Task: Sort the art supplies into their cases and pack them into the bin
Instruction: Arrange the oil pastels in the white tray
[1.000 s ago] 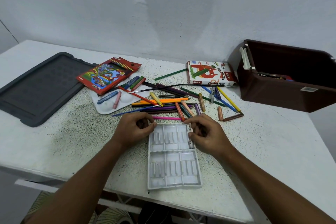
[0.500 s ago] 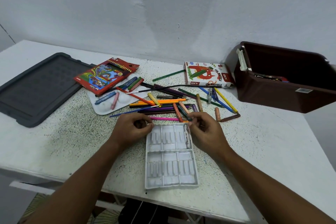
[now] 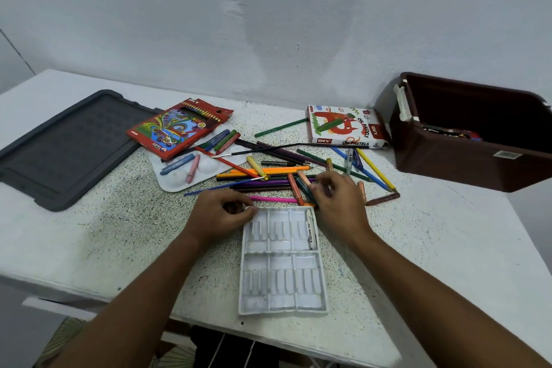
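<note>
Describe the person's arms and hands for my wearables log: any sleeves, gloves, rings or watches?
Both forearms are bare as far as the frame shows: no sleeves reach them. The left hand and right hand wear no gloves, and no watch, band or bracelet shows at either wrist. No ring is visible on the fingers that show, though some are curled out of sight.
</note>
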